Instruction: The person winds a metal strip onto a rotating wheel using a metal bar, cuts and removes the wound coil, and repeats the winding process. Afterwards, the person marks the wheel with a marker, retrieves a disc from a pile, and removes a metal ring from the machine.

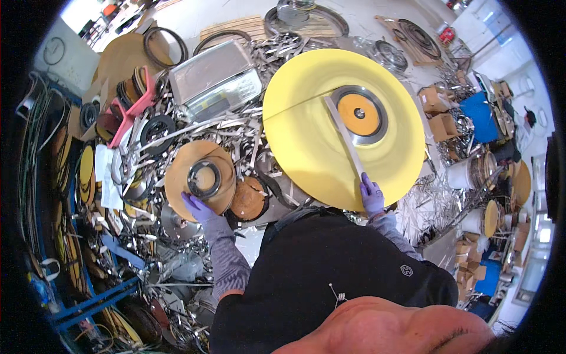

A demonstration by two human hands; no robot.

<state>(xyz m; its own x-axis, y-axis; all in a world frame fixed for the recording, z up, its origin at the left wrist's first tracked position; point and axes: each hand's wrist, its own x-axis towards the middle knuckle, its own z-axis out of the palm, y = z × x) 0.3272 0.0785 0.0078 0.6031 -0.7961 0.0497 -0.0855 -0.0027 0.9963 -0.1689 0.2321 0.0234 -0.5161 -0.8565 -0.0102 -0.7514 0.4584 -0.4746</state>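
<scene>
Nearest to the camera, at the lower middle of the frame, is the person's black shirt (pixel 354 259). Beyond it, right of centre, a pale strip (pixel 345 138) lies across a big yellow disc (pixel 295 147), its far end near the orange hub (pixel 356 112). The gloved right hand (pixel 371 192) seems clamped on its near end; if this hold is loose, the strip could slip or spring aside. At centre left, the left hand (pixel 200 207) touches the edge of a brown disc (pixel 221 156); I cannot see whether it pinches. Uneven pressure there could tilt the disc and shift the dark ring (pixel 216 177). Around, tangled metal scraps (pixel 253 133) could catch a glove.
</scene>
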